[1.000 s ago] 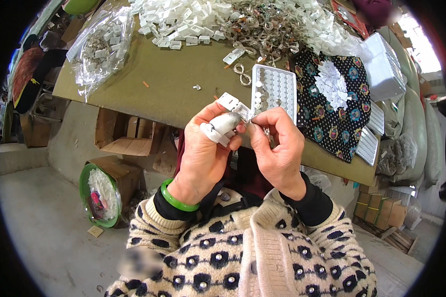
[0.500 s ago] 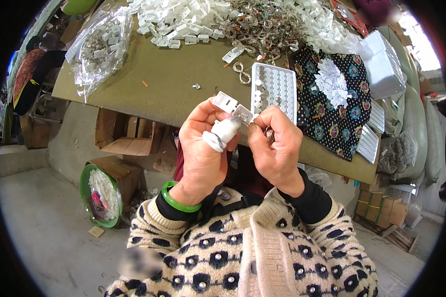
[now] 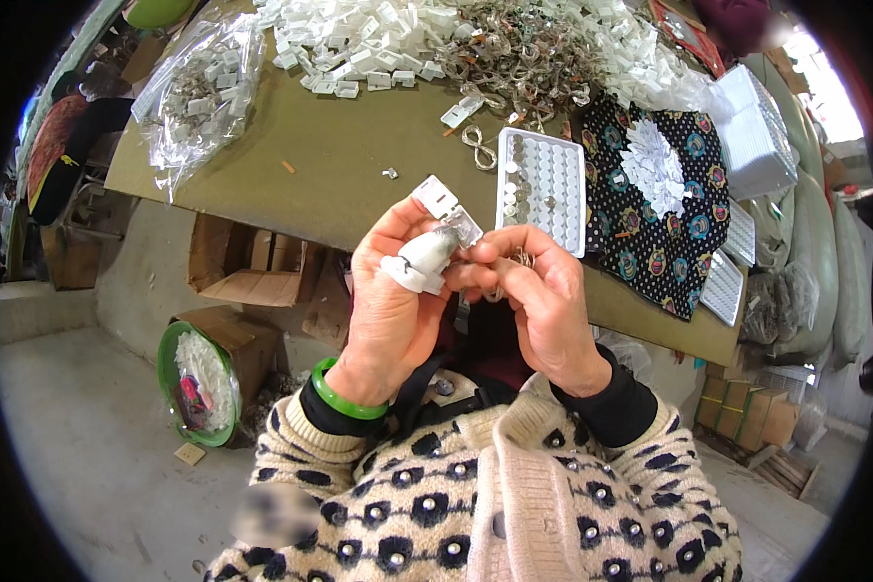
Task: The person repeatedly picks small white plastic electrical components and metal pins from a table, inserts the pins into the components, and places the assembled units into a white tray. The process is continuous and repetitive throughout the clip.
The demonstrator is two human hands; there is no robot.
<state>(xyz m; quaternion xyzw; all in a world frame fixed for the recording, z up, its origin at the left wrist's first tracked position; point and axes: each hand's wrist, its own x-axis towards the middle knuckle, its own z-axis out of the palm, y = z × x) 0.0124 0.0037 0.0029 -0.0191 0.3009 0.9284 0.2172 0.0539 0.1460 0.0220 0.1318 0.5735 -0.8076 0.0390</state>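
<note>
My left hand (image 3: 383,301) is closed on a small white hinged plastic case (image 3: 436,197), which is unfolded and sticks up past the fingertips. Its thumb wears a white wrapping (image 3: 427,254), greyish at the tip. Close against it, my right hand (image 3: 558,306) has its fingers bent around a coil of thin clear cord (image 3: 522,260), partly hidden by the fingers. The right fingertips meet the lower half of the case. Just beyond the hands, a white tray (image 3: 563,179) with rows of round pockets lies on the table, small round pieces in some of them.
White cases (image 3: 369,39) are heaped at the far side beside a pile of coiled clear cords (image 3: 524,58). A filled plastic bag (image 3: 199,97) lies at left. White paper pieces (image 3: 655,167) rest on a patterned cloth (image 3: 616,218). A green basket (image 3: 170,364) stands on the floor.
My right hand has shifted slightly left, its fingers now stretched further toward the left hand under the case. The left hand has turned a little, with the wrapped thumb lower.
</note>
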